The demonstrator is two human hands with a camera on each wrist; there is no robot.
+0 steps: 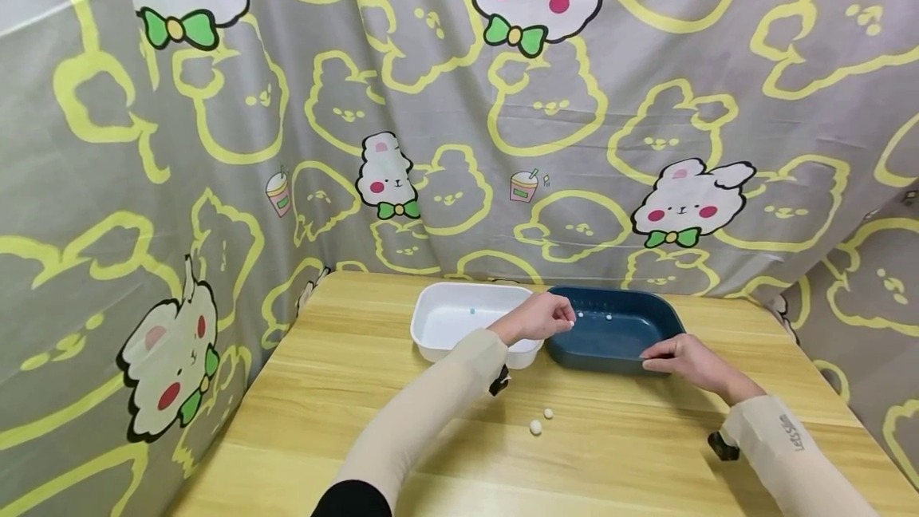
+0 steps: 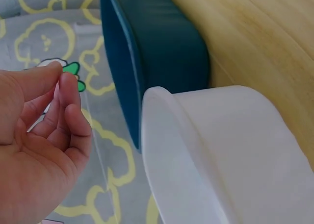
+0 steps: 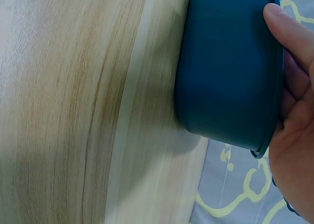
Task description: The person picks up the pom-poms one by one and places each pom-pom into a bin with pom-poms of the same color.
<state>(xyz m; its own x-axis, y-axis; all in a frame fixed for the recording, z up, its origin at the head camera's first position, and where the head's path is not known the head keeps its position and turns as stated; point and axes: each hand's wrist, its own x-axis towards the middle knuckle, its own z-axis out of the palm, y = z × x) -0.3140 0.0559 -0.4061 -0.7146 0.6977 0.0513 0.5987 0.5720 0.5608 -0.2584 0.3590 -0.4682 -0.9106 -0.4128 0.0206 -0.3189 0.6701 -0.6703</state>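
My left hand (image 1: 540,317) is over the inner side of the dark blue tub (image 1: 610,367), thumb and forefinger pinched together. A small white ball (image 1: 572,324) shows at those fingertips in the head view; the left wrist view hides it. With my right hand (image 1: 691,361) I grip the near right rim of the blue tub, thumb on the outer wall and fingers inside. Two small white balls, one a ball near the middle (image 1: 609,317), lie in that tub. The white tub (image 1: 431,348) stands beside it on the left, holding a small pale blue ball (image 1: 472,311).
Two white balls lie on the wooden table (image 1: 323,421) in front of the tubs: a larger ball (image 1: 535,427) and a smaller ball (image 1: 549,413). A patterned grey curtain (image 1: 445,102) hangs behind the table and along both sides.
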